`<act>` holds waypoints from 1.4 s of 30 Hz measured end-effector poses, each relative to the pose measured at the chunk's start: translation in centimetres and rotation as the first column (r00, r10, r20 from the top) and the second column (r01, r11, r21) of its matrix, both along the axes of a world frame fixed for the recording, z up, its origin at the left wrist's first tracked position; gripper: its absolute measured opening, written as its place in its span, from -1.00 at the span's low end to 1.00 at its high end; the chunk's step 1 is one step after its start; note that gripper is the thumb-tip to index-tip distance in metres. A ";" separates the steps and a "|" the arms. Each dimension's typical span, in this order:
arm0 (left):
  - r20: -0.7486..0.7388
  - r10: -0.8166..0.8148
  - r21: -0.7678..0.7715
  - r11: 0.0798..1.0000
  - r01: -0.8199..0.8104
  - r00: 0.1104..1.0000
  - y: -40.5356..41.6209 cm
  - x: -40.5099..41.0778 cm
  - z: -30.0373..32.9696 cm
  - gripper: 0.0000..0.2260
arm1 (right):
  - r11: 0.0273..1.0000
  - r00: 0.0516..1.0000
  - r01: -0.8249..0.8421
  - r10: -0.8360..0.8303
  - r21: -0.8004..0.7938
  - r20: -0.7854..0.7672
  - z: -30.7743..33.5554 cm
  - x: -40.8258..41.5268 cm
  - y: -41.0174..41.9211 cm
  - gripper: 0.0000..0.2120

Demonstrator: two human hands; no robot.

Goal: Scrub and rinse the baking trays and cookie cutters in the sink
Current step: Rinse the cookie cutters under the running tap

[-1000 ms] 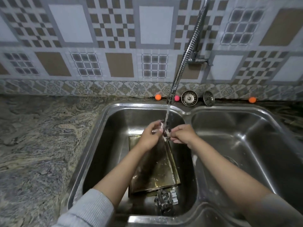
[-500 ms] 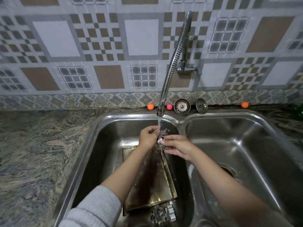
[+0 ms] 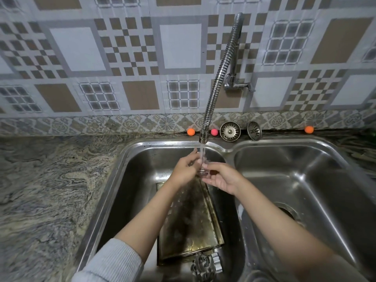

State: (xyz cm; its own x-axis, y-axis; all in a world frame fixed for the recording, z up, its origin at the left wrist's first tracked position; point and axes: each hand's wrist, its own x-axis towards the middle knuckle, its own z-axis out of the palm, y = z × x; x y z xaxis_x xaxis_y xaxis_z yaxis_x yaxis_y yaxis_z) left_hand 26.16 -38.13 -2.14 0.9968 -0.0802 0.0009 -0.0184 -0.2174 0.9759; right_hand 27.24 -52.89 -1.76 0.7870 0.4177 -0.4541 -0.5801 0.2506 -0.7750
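Observation:
Water runs from the flexible tap [image 3: 215,94] into the left basin of the steel sink [image 3: 114,192]. Under the stream, my left hand [image 3: 186,169] and my right hand [image 3: 221,178] together hold a small metal cookie cutter [image 3: 202,172], mostly hidden by fingers and water. A dark, stained baking tray [image 3: 191,224] lies tilted in the left basin below my hands. Several metal cookie cutters [image 3: 205,265] sit in a heap at the tray's near end.
The right basin [image 3: 305,192] has an open drain [image 3: 286,212]. Two sink strainers [image 3: 230,131] lean against the tiled wall behind the sink, beside small orange and pink balls [image 3: 190,131]. Marbled granite countertop [image 3: 46,190] spreads to the left.
The view has tilted up, so sink and hands sit lower in frame. My hands stay under the stream, turning the small cutter; my right hand's fingers have spread a little.

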 end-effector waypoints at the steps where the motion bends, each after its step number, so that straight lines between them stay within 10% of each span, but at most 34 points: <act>1: 0.024 -0.009 -0.010 1.000 0.010 1.000 0.2 -0.2 0.2 -0.72 | 1.000 1.000 -0.002 0.002 0.006 -0.005 0.2 0.0 0.1 -0.86; 15: 0.101 0.159 -0.135 0.980 -0.145 0.982 0.0 -1.4 0.0 -0.72 | 0.945 0.990 0.117 -0.088 -0.306 0.108 1.4 0.7 1.2 -0.84; 29: 0.233 0.255 0.133 0.948 -0.290 0.939 -1.6 -2.4 -1.7 -0.83 | 0.875 0.928 0.352 -0.280 -0.332 0.246 0.8 0.2 -0.6 -0.84; 42: 0.094 0.311 -0.038 0.950 -0.308 0.946 -3.2 -1.1 -0.7 -0.86 | 0.876 0.928 0.371 -0.348 -0.308 0.130 1.0 -0.4 -2.6 -0.82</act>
